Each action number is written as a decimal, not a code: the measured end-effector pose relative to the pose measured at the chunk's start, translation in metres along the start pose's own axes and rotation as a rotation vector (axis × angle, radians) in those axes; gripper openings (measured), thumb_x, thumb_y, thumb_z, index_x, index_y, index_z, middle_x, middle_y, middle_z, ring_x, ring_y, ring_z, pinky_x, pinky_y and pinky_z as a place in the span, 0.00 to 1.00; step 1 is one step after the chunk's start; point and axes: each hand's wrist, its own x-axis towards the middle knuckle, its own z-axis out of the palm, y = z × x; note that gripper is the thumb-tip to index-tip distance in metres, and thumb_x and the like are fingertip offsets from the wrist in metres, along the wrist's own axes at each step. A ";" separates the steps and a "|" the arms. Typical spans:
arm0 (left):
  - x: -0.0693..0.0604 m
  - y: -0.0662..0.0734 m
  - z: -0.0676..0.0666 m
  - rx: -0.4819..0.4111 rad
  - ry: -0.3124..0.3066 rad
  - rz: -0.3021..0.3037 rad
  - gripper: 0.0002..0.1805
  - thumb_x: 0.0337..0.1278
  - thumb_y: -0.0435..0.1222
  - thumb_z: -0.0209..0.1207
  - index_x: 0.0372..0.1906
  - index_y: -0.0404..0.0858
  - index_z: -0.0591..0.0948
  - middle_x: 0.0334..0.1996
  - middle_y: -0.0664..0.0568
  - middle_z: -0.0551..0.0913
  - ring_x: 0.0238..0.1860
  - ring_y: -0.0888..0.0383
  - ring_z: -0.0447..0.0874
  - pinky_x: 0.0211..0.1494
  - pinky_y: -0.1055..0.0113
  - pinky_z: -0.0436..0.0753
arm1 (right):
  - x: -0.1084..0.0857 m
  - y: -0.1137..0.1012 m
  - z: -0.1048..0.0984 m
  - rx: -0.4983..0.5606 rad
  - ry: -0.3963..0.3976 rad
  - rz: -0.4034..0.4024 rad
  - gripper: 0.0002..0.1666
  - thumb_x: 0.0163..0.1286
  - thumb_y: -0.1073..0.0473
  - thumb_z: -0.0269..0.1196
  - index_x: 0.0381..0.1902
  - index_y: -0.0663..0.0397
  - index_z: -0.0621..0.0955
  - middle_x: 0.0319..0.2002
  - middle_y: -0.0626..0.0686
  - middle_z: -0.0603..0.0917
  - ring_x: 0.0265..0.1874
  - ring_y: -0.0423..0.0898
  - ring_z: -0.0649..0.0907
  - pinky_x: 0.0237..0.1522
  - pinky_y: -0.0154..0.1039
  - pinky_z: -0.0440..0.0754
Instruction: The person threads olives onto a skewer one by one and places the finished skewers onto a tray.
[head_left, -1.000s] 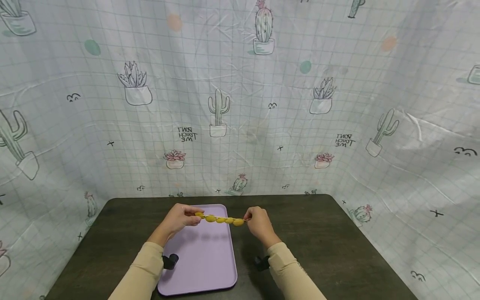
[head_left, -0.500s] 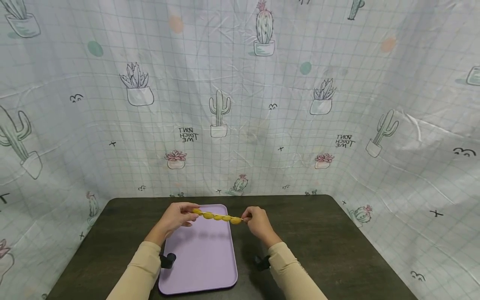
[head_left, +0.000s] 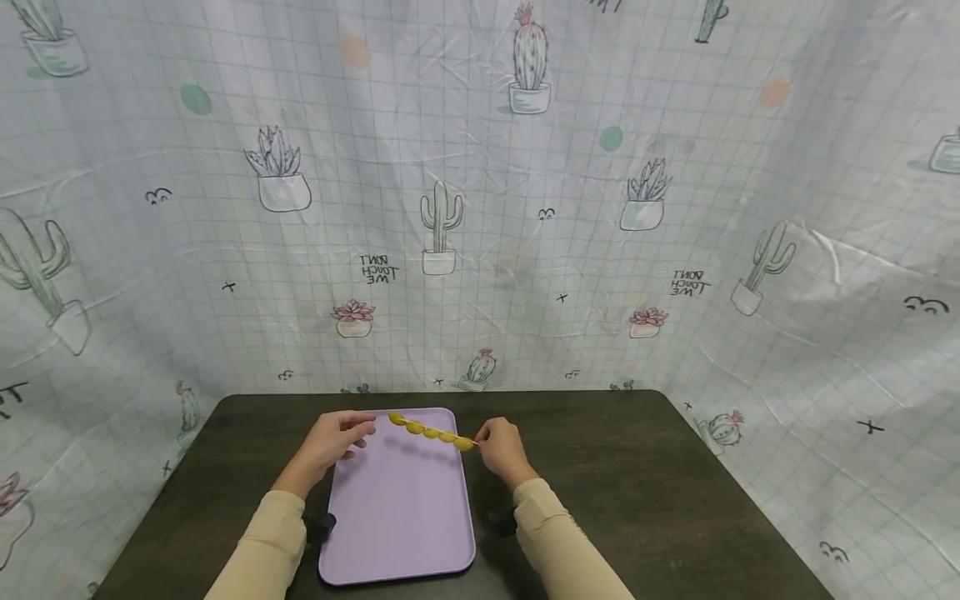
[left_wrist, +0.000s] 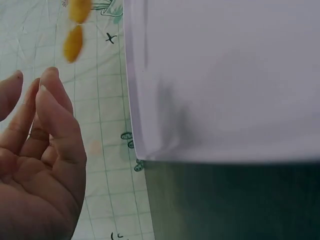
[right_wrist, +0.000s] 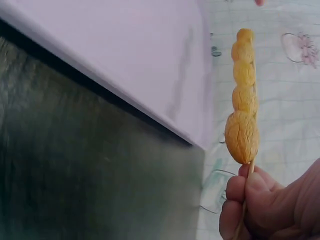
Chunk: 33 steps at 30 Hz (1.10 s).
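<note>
A skewer [right_wrist: 243, 100] with several wrinkled yellow-orange pieces threaded on a thin wooden stick is held up over the far part of a lilac tray [head_left: 401, 517]. My right hand [head_left: 504, 450] pinches the bare stick end between thumb and fingers, as the right wrist view shows closely. The skewer's far end tilts up to the left. My left hand [head_left: 330, 446] is apart from that tip, above the tray's left edge, with its fingers loosely extended and nothing between them. In the left wrist view, the yellow tip pieces [left_wrist: 75, 42] hang just beyond the left fingertips.
The tray lies on a dark wooden table [head_left: 637, 500]. Behind and at both sides hangs a pale curtain [head_left: 495, 250] printed with a grid and potted cacti. Dark wrist mounts [head_left: 320, 527] sit by the sleeves.
My left hand has let go of the skewer's tip and moved left. The skewer, still in my right hand, has shifted slightly left and tilts more.
</note>
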 end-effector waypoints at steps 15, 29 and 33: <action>-0.006 -0.014 -0.010 -0.026 0.025 -0.003 0.19 0.74 0.36 0.57 0.62 0.32 0.81 0.39 0.52 0.87 0.36 0.58 0.83 0.35 0.63 0.80 | 0.000 -0.014 0.028 -0.155 0.082 0.078 0.09 0.56 0.76 0.64 0.21 0.61 0.83 0.26 0.57 0.84 0.29 0.56 0.85 0.35 0.51 0.85; -0.008 -0.010 -0.008 -0.023 -0.015 -0.008 0.19 0.76 0.36 0.55 0.63 0.32 0.80 0.42 0.48 0.87 0.38 0.56 0.83 0.37 0.61 0.81 | -0.012 -0.043 0.019 -0.291 -0.156 -0.007 0.02 0.65 0.72 0.65 0.34 0.63 0.83 0.30 0.57 0.84 0.28 0.51 0.83 0.31 0.48 0.85; -0.008 -0.010 -0.007 -0.016 -0.025 -0.012 0.19 0.76 0.36 0.55 0.64 0.33 0.80 0.43 0.48 0.87 0.39 0.56 0.83 0.38 0.61 0.81 | -0.018 -0.052 0.022 -0.116 -0.265 0.053 0.04 0.61 0.76 0.65 0.33 0.65 0.82 0.30 0.56 0.82 0.27 0.47 0.81 0.29 0.42 0.85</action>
